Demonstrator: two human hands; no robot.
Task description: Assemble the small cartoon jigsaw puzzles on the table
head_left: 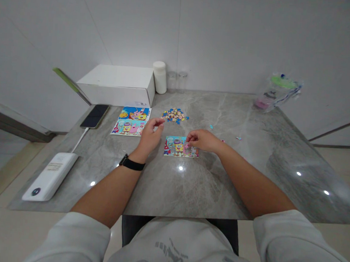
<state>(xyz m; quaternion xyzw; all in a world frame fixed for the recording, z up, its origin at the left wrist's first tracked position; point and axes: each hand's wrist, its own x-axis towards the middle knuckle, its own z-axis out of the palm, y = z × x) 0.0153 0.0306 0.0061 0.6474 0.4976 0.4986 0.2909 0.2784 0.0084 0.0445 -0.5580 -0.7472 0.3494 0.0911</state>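
Right grip: the right hand (202, 140) is pinched on a piece (187, 145) at the puzzle (178, 147), mid-surface.
Left grip: the left hand (150, 134) is half curled just beside the puzzle; I cannot tell if it holds anything.
Surface: grey marble surface (219, 182), loose pieces (174, 115) behind, phone (95, 116) at left.
Room: white walls (229, 39).

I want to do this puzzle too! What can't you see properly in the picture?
All in the head view:
- The puzzle: its right part is hidden under the right hand.
- The left hand: too small to tell if its grip holds a piece.
- The loose pieces: too small to make out single shapes.
- The bag: its contents are blurred by crinkled plastic.
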